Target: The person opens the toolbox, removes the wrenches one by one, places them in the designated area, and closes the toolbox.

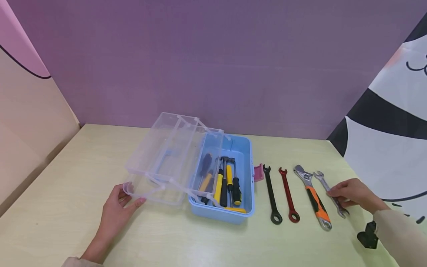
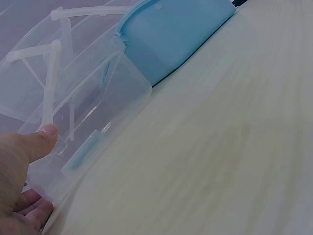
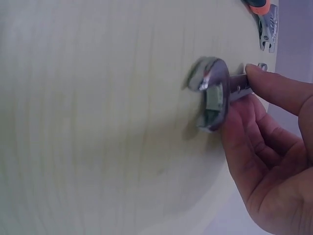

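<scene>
My left hand (image 1: pixel 116 215) grips the outer end of a toolbox's clear plastic lid (image 1: pixel 143 185), thumb above and fingers curled below in the left wrist view. The lid is swung over to the left with its folding trays spread. The blue toolbox (image 1: pixel 221 217) holds a hammer (image 1: pixel 224 185), several yellow-and-black screwdrivers and other tools, partly covered by a clear tray. On the right, my right hand (image 1: pixel 353 194) pinches the shank of a silver double open-end wrench (image 3: pixel 215 98) between thumb and fingers. One jaw end points toward the camera in the right wrist view.
Left of the silver wrench lie an orange-and-black adjustable wrench (image 1: pixel 317 204), a red wrench (image 1: pixel 289 196) and a black wrench (image 1: pixel 271 193), side by side. A pink latch (image 1: pixel 258 172) sticks out from the toolbox's right side. A purple wall (image 1: pixel 213 74) stands behind the table (image 1: pixel 160 241).
</scene>
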The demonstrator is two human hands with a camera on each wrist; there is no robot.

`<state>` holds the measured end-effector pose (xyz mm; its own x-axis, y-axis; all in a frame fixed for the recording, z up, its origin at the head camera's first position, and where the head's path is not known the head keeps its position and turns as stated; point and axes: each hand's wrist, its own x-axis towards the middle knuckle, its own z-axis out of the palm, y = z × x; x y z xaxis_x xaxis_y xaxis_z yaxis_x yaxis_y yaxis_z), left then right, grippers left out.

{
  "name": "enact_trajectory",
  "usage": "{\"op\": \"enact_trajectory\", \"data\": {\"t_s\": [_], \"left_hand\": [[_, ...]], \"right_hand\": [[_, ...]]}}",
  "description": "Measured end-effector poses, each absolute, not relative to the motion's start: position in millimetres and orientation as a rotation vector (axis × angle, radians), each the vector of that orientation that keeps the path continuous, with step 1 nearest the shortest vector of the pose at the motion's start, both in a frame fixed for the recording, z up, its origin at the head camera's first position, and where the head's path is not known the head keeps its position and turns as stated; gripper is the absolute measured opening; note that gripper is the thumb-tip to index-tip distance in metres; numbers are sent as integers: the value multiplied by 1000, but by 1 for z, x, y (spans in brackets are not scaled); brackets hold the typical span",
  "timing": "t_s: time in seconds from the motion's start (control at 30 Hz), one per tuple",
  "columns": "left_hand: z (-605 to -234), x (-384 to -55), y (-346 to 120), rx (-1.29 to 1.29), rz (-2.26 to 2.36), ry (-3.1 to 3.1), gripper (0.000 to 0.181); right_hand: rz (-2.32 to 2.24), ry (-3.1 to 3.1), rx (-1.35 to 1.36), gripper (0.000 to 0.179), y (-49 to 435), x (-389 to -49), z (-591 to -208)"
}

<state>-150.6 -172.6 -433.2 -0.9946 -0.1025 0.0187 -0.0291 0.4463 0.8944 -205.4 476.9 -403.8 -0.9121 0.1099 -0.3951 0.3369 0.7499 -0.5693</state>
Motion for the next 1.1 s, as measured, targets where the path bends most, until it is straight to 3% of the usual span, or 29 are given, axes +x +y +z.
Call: {"op": "enact_trajectory", "data": {"t_s": [0.43,1.1], "left_hand": [[-434,-151,-172,125,-1620,-2606,71],[-433,-151,-173,107,-1591,-2637,72]], "right_hand": [[-922,2611,321,38,479,-208,-404],[-1032,2695,125,46,444,-203,-358]]}}
